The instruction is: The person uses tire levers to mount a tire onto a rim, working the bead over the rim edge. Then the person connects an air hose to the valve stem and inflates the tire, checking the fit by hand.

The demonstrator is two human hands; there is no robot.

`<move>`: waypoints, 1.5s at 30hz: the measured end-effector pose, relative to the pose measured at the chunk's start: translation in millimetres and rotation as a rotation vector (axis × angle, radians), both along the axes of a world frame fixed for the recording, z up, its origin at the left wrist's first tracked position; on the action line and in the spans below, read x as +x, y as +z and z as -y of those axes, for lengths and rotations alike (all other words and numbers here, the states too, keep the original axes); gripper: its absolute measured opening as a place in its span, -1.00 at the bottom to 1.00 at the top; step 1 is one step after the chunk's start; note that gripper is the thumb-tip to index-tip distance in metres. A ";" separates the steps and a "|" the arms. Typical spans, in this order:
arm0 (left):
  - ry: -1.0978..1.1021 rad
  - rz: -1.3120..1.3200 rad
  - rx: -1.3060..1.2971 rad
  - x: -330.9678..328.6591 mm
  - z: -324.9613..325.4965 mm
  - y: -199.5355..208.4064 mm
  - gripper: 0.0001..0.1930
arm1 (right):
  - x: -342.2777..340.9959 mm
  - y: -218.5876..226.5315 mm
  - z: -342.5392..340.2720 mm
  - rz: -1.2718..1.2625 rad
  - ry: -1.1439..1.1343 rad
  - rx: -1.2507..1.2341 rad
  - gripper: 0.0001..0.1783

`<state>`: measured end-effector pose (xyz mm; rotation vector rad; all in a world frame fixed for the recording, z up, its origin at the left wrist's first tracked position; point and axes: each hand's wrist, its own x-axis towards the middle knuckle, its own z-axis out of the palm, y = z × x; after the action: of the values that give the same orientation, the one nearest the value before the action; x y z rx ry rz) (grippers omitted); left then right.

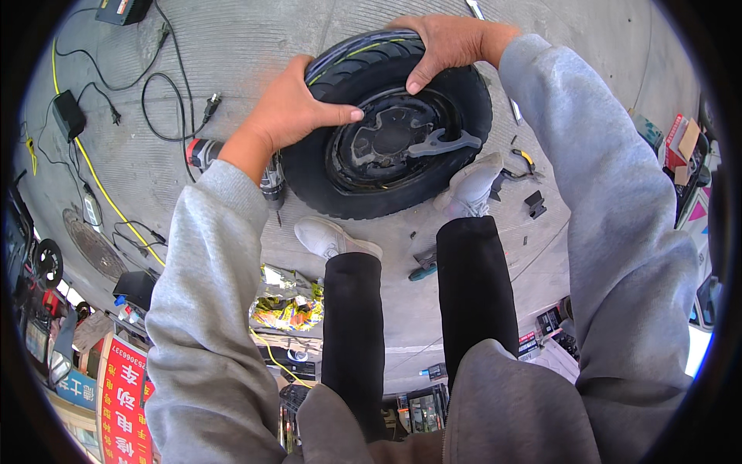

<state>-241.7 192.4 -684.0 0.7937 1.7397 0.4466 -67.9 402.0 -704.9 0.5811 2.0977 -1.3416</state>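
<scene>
A: What is being done at this moment?

B: A small black tyre on its wheel is held flat on the concrete ground, in the upper middle of the frame. It is pressed by the left hand at its left edge and by the right hand at its top edge. Both hands are laid open, fingers spread over the rubber; nothing is pinched. The tyre appears to be getting pushed onto or off its rim. A grey lever is seen lying across the hub.

A: What would the next move call for?

B: Probably firm downward pressure, worked round the edge, with the wheel steadied by the white shoe touching its lower right side.

A: Are packages or signs in view?

B: A crumpled yellow and silver wrapper lies at lower centre. A red sign with pale lettering is seen at lower left. Red and tan boxes are stacked at the right edge.
</scene>
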 end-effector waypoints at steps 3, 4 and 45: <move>0.006 -0.091 0.002 11.6 15.4 18.1 0.10 | -7.1 15.4 1.3 0.056 0.105 -0.038 0.12; 0.027 -0.111 0.011 15.1 19.8 22.0 0.10 | -6.8 19.0 2.0 -0.011 0.142 -0.008 0.09; 0.520 -0.662 0.010 74.8 96.5 -41.0 -0.08 | 216.1 -92.6 37.7 0.191 -0.673 0.878 -0.50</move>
<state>-166.9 95.9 -725.0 0.5099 2.5838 0.5758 148.2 364.3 -797.5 1.8130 2.3514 -0.5145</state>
